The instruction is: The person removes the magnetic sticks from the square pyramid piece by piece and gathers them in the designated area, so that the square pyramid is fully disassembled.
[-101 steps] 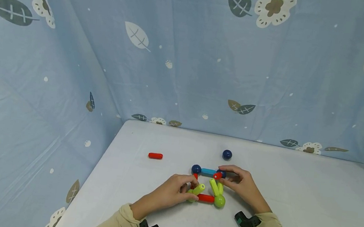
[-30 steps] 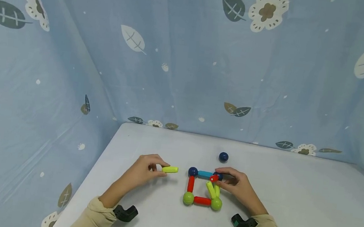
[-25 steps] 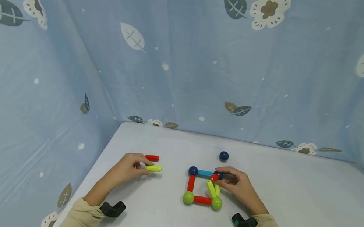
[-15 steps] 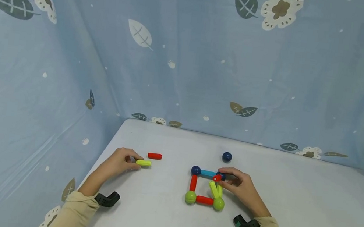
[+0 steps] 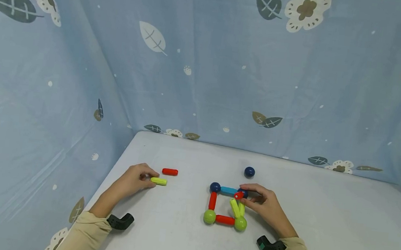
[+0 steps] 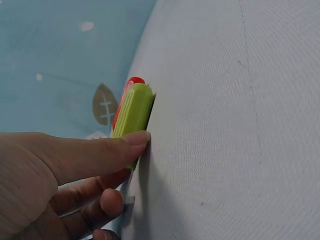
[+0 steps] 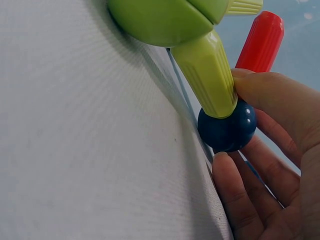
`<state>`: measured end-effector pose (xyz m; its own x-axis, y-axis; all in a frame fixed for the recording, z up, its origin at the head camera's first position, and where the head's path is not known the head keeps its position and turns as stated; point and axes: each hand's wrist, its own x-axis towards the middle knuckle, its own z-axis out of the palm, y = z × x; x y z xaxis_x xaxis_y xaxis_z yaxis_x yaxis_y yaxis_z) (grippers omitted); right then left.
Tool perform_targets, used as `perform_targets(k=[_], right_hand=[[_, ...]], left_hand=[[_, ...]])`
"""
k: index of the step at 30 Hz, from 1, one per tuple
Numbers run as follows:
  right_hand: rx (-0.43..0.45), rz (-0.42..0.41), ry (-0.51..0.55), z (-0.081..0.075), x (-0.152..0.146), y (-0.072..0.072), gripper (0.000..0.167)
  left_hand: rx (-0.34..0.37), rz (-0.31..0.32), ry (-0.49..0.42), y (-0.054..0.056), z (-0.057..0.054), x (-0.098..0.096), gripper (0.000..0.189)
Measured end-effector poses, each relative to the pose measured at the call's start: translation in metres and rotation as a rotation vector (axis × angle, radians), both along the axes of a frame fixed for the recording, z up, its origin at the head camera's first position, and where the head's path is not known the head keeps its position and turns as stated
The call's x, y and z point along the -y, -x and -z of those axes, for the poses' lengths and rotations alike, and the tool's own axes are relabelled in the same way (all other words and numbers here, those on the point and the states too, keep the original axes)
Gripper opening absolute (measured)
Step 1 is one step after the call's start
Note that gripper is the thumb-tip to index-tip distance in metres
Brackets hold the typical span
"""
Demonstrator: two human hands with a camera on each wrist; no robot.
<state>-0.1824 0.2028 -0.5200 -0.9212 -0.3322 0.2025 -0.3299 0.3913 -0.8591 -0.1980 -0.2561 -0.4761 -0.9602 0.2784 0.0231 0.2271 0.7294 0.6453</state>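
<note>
My left hand (image 5: 135, 180) pinches a yellow-green building rod (image 5: 158, 181) between thumb and fingers, low at the left part of the table. Just behind it lies a loose red rod (image 5: 170, 172), partly hidden in the left wrist view. My right hand (image 5: 263, 203) holds the dark blue ball (image 7: 227, 126) at the far right corner of a square of rods and balls. From that ball a short red rod (image 7: 261, 42) sticks up. The near right green ball (image 5: 240, 223) bears two yellow-green rods, one tilted upward (image 5: 235, 208) and one reaching the held ball.
The square's other corners are a dark blue ball (image 5: 215, 187) and a green ball (image 5: 209, 216). A light blue rod (image 5: 228, 190) and red rods (image 5: 225, 220) join them. A loose dark blue ball (image 5: 249, 172) lies behind on the white table (image 5: 322, 219). A patterned blue curtain (image 5: 205, 80) encloses it.
My left hand has taken the yellow-green rod off the near left green ball and carried it left, down beside the loose red rod. My right hand has stayed at the blue ball.
</note>
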Motion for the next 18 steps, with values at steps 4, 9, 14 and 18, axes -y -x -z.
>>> perform_targets(k=[4, 9, 14, 18], right_hand=[[0.004, 0.006, 0.001, -0.001, 0.000, -0.001, 0.038], [0.005, 0.007, 0.007, -0.001, 0.001, -0.001, 0.038], [-0.001, 0.009, 0.003, -0.001, 0.001, 0.000, 0.038], [0.000, 0.011, 0.000, -0.001, 0.001, 0.000, 0.037]], left_hand=[[-0.011, 0.004, -0.005, -0.001, -0.003, -0.002, 0.032], [-0.018, -0.012, -0.008, -0.001, -0.006, -0.004, 0.034], [-0.060, -0.005, -0.024, -0.003, -0.014, -0.013, 0.031], [-0.105, 0.050, -0.057, -0.011, -0.022, -0.033, 0.026]])
